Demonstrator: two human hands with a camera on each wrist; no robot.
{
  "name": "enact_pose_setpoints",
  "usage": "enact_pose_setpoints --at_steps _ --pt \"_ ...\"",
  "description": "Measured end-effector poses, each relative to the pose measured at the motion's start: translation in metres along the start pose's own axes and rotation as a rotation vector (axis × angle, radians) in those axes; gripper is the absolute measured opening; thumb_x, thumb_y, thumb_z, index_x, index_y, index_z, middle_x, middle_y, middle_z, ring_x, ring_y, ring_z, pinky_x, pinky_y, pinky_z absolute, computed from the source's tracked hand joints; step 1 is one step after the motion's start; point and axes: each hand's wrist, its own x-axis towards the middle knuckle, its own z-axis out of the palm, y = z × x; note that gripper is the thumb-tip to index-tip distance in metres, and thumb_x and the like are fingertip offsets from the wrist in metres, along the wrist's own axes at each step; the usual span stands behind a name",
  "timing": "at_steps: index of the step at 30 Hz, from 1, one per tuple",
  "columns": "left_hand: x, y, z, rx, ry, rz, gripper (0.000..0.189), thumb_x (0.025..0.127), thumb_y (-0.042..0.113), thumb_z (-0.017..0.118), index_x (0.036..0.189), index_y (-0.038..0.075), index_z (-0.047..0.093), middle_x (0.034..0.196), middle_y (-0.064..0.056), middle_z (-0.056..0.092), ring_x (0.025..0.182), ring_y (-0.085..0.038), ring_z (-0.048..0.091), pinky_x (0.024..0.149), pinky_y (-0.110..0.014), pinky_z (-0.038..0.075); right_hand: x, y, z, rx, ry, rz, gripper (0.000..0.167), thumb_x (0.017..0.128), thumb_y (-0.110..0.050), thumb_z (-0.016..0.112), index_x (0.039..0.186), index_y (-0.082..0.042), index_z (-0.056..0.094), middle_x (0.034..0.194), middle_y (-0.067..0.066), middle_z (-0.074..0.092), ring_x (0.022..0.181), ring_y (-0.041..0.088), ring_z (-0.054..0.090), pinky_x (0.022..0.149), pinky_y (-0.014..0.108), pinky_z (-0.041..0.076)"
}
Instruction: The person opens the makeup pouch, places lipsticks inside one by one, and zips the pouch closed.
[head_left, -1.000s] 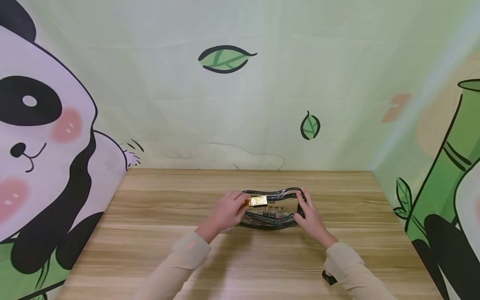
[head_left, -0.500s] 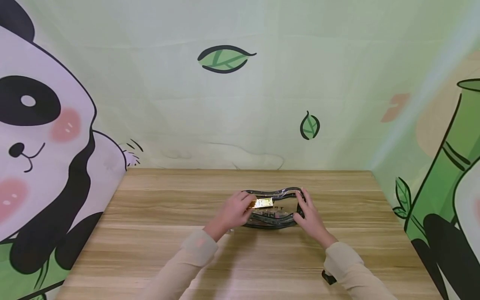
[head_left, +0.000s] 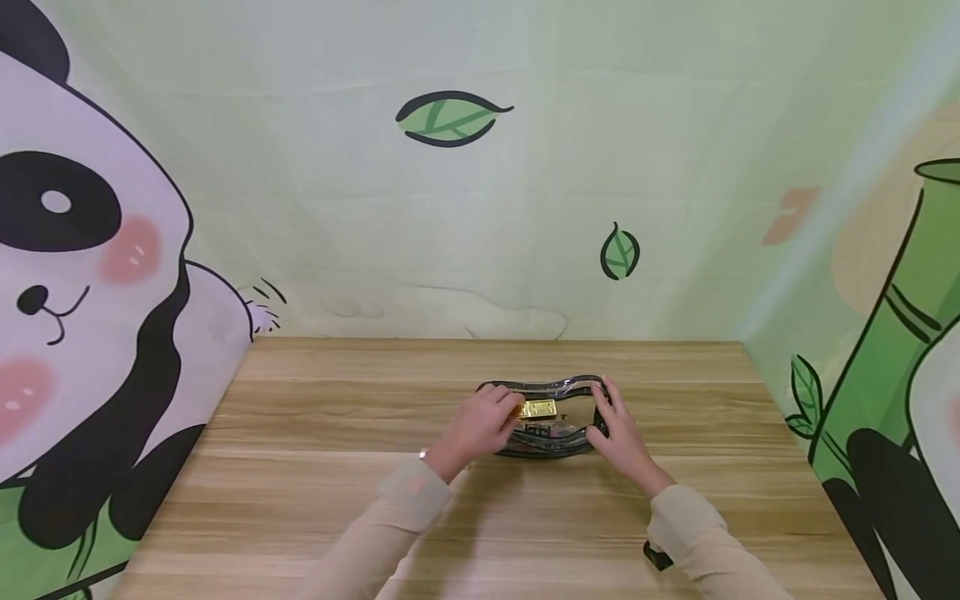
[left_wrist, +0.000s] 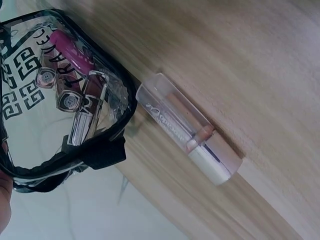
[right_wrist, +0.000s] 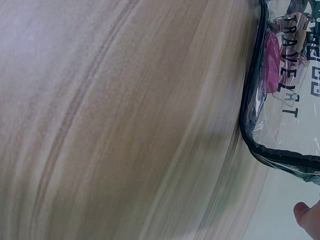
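A clear travel pouch (head_left: 573,417) with black trim stands on the wooden table, its mouth facing up. My left hand (head_left: 483,419) pinches a shiny gold rectangular case (head_left: 540,408) by its left end, over the pouch's mouth. At the pouch's right end my right hand (head_left: 618,425) holds the rim, thumb on the near side and fingers on the far side. Through the clear wall in the left wrist view show a magenta tube (left_wrist: 72,52) and several lipstick-like tubes (left_wrist: 69,95). The gold case is out of sight in both wrist views.
A clear-capped lipstick (left_wrist: 187,127) lies on the table (head_left: 315,417) beside the pouch's left end. The table's back edge meets a printed cloth backdrop (head_left: 337,208). A small black object (head_left: 657,556) sits at the right sleeve.
My left hand has moved right and slightly toward me with the gold case, farther along over the pouch's mouth. The right hand has stayed at the pouch's right end.
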Motion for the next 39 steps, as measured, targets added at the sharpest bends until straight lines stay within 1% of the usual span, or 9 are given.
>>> enact_pose_setpoints --at_steps 3,7,12,15,18,22,26,34,39 --pt "0.001 0.002 0.002 0.018 0.003 0.004 0.020 0.080 0.020 0.060 0.098 0.013 0.059 0.088 0.003 0.059 0.082 -0.012 0.055 0.078 -0.025 0.046 0.000 0.000 0.000 0.005 0.005 -0.002 0.070 0.077 -0.010 0.050 0.140 -0.008 0.021 0.148 0.013 0.007 0.116 0.042 0.039 0.067 0.036 0.040" --pt "0.003 0.005 0.004 0.061 0.004 0.003 0.020 0.079 0.022 0.060 0.098 0.014 0.059 0.088 0.003 0.060 0.084 -0.012 0.056 0.080 -0.026 0.046 0.001 0.000 0.000 0.019 -0.002 0.005 0.069 0.078 -0.009 0.050 0.141 -0.008 0.020 0.148 0.012 0.006 0.110 0.039 0.041 0.058 0.027 0.035" --pt "0.004 0.009 0.006 0.121 0.006 -0.024 0.022 0.079 0.025 0.060 0.098 0.015 0.061 0.090 0.003 0.062 0.086 -0.013 0.057 0.078 -0.027 0.046 0.001 0.000 0.000 0.015 -0.005 0.007 0.070 0.078 -0.011 0.049 0.141 -0.009 0.020 0.149 0.012 0.005 0.111 0.039 0.041 0.057 0.026 0.035" --pt "0.005 0.011 0.007 0.149 -0.025 -0.055 0.023 0.080 0.027 0.059 0.100 0.016 0.061 0.093 0.003 0.062 0.088 -0.014 0.057 0.077 -0.028 0.046 0.001 -0.001 0.000 0.009 -0.006 0.002 0.070 0.078 -0.011 0.049 0.141 -0.010 0.019 0.148 0.012 0.006 0.111 0.039 0.042 0.059 0.027 0.035" --pt "0.005 0.014 0.006 0.167 -0.084 -0.090 0.026 0.081 0.031 0.059 0.103 0.017 0.060 0.096 0.004 0.061 0.091 -0.014 0.057 0.078 -0.028 0.045 0.000 -0.002 -0.001 0.007 -0.010 0.000 0.070 0.078 -0.011 0.049 0.141 -0.010 0.019 0.148 0.012 0.005 0.111 0.039 0.041 0.061 0.028 0.035" --pt "0.006 0.017 0.005 0.173 -0.152 -0.126 0.030 0.082 0.033 0.058 0.108 0.018 0.059 0.100 0.004 0.060 0.095 -0.014 0.055 0.081 -0.029 0.044 0.000 -0.002 -0.001 0.027 -0.023 0.012 0.070 0.080 -0.011 0.049 0.142 -0.012 0.017 0.149 0.010 0.003 0.109 0.037 0.042 0.056 0.027 0.034" --pt "0.006 0.017 0.006 0.170 -0.168 -0.139 0.030 0.082 0.033 0.058 0.108 0.017 0.058 0.101 0.004 0.060 0.096 -0.014 0.055 0.082 -0.028 0.044 0.000 -0.002 -0.001 0.031 -0.032 0.014 0.070 0.080 -0.011 0.049 0.142 -0.012 0.016 0.149 0.010 0.002 0.107 0.036 0.042 0.052 0.026 0.032" --pt "0.006 0.018 0.008 0.159 -0.158 -0.157 0.030 0.082 0.033 0.059 0.108 0.017 0.059 0.100 0.004 0.060 0.095 -0.014 0.055 0.081 -0.028 0.044 0.000 0.000 -0.001 -0.008 -0.017 -0.004 0.070 0.080 -0.012 0.049 0.142 -0.011 0.017 0.149 0.012 0.004 0.117 0.038 0.038 0.070 0.037 0.037" --pt "0.007 0.018 0.010 0.162 -0.158 -0.166 0.028 0.083 0.031 0.058 0.107 0.018 0.059 0.099 0.004 0.060 0.094 -0.014 0.055 0.080 -0.028 0.044 -0.001 0.000 0.000 -0.007 -0.009 -0.001 0.070 0.079 -0.011 0.051 0.141 -0.010 0.018 0.149 0.012 0.005 0.114 0.038 0.040 0.070 0.038 0.038"
